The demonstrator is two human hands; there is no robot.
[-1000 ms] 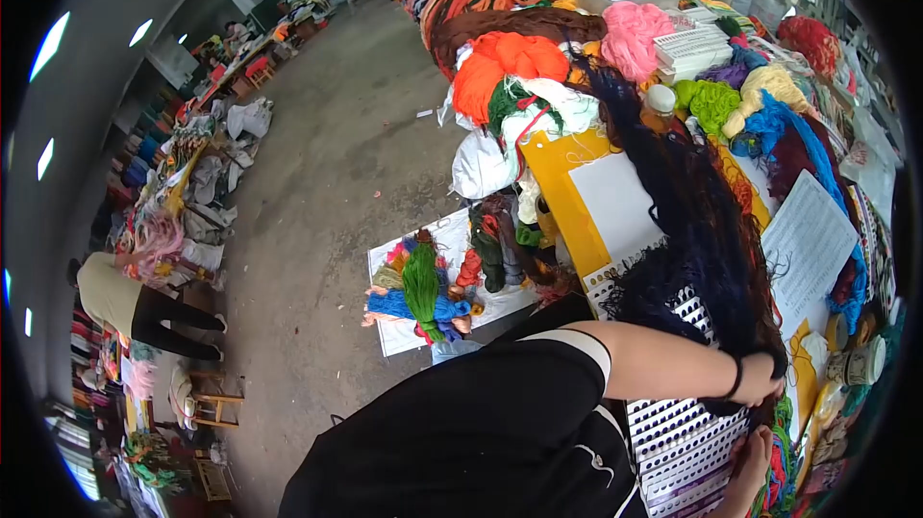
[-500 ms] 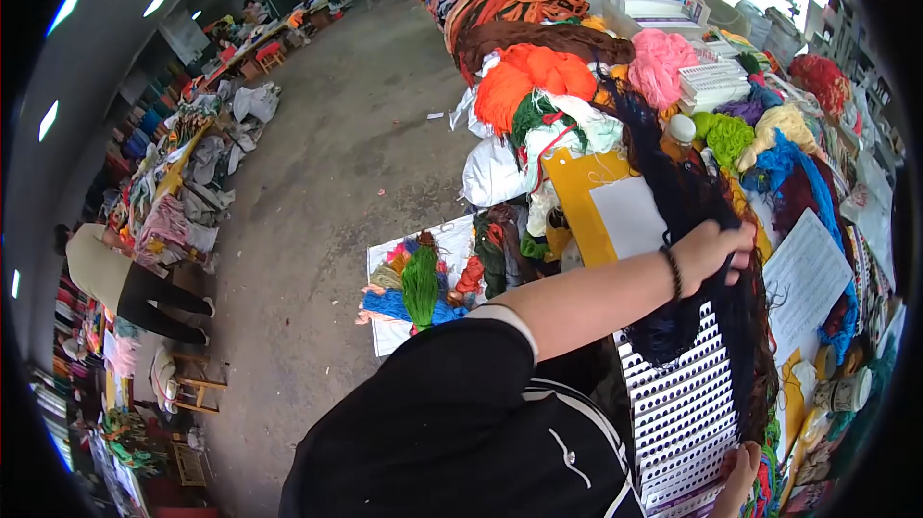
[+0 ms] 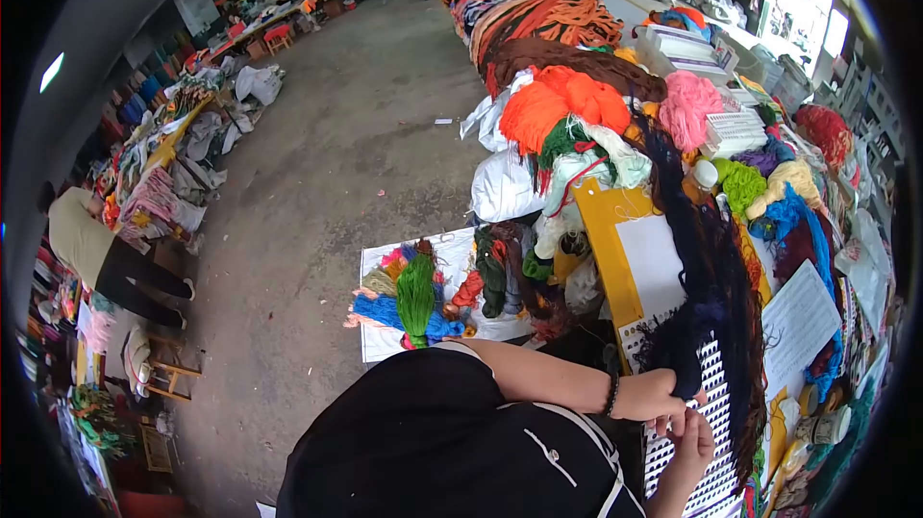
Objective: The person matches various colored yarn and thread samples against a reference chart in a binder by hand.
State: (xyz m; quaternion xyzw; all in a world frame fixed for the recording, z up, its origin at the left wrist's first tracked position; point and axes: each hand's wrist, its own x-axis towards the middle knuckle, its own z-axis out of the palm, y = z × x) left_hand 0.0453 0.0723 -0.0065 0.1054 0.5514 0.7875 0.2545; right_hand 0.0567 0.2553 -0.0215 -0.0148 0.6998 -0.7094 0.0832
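Note:
My left hand [image 3: 646, 395], with a dark bracelet at the wrist, is closed on the end of a bunch of navy yarn [image 3: 685, 340]. Right beside it, my right hand [image 3: 690, 443] has its fingertips pinched together, almost touching the left fingers. Whatever is between the right fingertips is too small to make out. Both hands are above white strips [image 3: 716, 460] bearing rows of dark dots. A long dark skein [image 3: 735, 326] lies along the right side of the strips.
Beyond the strips are a yellow board [image 3: 608, 249] with white paper, a handwritten sheet [image 3: 801, 316] and a white-lidded jar [image 3: 705, 174]. Orange yarn [image 3: 567, 109] and pink yarn [image 3: 690, 104] are heaped farther off. Coloured skeins [image 3: 415, 292] lie on a white sheet at left. A person [image 3: 87, 239] bends over far left.
My left hand has come back from farther up the dark skein, down towards me, with navy yarn in it. My right hand has risen from the strips' edge to meet it.

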